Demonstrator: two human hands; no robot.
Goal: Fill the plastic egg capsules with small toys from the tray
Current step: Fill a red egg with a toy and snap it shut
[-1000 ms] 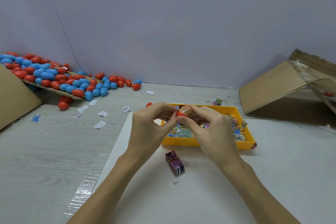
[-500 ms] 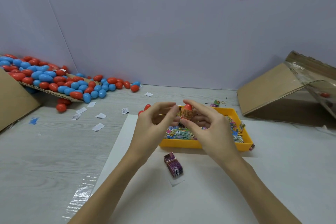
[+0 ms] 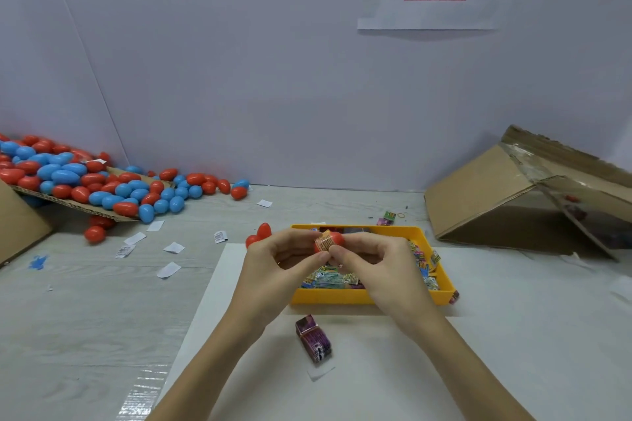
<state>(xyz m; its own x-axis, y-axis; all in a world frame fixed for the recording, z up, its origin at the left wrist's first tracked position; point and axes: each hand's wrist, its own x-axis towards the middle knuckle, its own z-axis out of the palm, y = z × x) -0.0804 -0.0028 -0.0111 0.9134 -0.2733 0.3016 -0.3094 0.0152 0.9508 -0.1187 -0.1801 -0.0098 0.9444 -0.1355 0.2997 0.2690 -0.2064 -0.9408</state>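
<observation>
Both hands meet above the near half of the tray. The left hand and the right hand each pinch the same red egg between thumb and fingertips, holding it in the air over the tray's contents. A printed band or wrapper shows around the egg's middle; whether this is a toy half tucked in or a label round the seam cannot be told, since the fingers cover the join. Nor is it clear whether the two halves are pressed fully together.

Below the hands the tray holds a loose layer of small toys in bright packets, so plenty of stock is left. Just behind the left hand two more red eggs stand on the table, partly hidden. On the white sheet near the wrists lies a small dark purple box, apart from the tray.

Far to the left a large heap of red and blue eggs spills over a cardboard flap onto the table, with white paper slips scattered beside it. To the right stands a tipped carton.

Judging by this, the task is at one egg among very many. It cannot be told whether the heap's eggs are filled.
</observation>
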